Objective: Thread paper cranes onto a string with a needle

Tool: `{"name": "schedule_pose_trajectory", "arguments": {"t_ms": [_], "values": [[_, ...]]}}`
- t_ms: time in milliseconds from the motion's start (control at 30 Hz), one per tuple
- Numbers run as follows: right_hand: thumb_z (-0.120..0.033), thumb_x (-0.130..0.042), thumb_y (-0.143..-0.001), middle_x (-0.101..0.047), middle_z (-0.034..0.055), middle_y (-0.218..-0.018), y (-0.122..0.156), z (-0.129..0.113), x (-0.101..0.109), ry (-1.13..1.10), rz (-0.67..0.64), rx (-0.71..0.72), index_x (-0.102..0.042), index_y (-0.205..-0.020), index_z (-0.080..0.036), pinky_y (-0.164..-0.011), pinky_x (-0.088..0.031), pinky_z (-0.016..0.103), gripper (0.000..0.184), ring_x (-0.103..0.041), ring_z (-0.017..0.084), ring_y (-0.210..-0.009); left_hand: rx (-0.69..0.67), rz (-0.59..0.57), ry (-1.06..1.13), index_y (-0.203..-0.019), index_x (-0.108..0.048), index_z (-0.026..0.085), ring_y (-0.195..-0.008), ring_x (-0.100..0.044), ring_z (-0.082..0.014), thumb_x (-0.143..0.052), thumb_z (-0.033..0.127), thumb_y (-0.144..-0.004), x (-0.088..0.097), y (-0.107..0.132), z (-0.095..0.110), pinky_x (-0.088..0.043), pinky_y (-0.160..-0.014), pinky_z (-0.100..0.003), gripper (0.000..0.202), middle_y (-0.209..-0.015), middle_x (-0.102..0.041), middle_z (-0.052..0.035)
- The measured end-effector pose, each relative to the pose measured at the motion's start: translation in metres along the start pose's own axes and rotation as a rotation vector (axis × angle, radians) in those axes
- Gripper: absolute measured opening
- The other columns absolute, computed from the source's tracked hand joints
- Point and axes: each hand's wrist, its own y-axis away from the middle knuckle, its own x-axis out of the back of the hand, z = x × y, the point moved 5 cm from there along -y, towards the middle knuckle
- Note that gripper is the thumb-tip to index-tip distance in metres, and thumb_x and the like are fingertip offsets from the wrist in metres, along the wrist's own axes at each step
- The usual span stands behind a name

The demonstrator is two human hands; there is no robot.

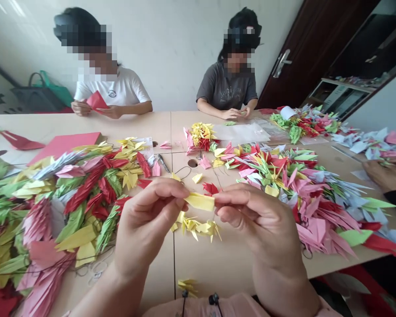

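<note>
My left hand and my right hand are raised over the table's near edge, each pinching one end of a small folded yellow paper strip held between them. Fingers of both hands are closed on it. Directly beneath lies a small cluster of folded yellow paper pieces on the tabletop. One more yellow folded piece rests close to my body.
Large heaps of folded coloured paper pieces lie at left and right on the beige table. Two people sit across folding paper; another person's hand works at right. A red sheet, a pen, a dark door.
</note>
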Motion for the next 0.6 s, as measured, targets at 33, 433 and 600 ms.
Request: {"name": "schedule_pose_trajectory", "arguments": {"t_ms": [33,433,600], "values": [[-0.020,-0.071,-0.090,-0.073,-0.0034,-0.085,-0.003,-0.001,-0.004,0.015,0.002,0.010,-0.073,-0.098,-0.027,-0.066,-0.054,0.021,0.011,-0.066,0.010,-0.075,-0.003,0.011,-0.009,-0.093,-0.075,0.026,-0.079,-0.062,-0.0045,-0.063,0.010,-0.093,0.002,0.001,0.002,-0.052,-0.072,-0.007,0.020,-0.094,-0.066,0.0026],[-0.015,-0.068,-0.090,-0.070,-0.0052,-0.082,-0.011,0.017,-0.015,0.060,-0.032,-0.051,-0.070,-0.095,-0.026,-0.061,-0.052,0.017,0.012,-0.065,0.007,-0.071,0.086,0.011,0.210,-0.108,-0.072,0.027,-0.086,-0.068,-0.0053,-0.072,0.010,-0.087,-0.001,0.001,-0.006,-0.057,-0.077,-0.008,0.027,-0.104,-0.070,0.0036],[-0.011,-0.066,-0.090,-0.069,-0.0047,-0.088,-0.008,0.014,-0.012,0.116,0.070,0.010,-0.068,-0.098,-0.026,-0.068,-0.053,0.017,0.017,-0.064,0.008,-0.078,-0.008,0.047,0.130,-0.110,-0.071,0.028,-0.086,-0.070,-0.0050,-0.070,0.006,-0.088,0.000,0.003,-0.006,-0.057,-0.080,-0.007,0.031,-0.101,-0.072,0.0039]]}}
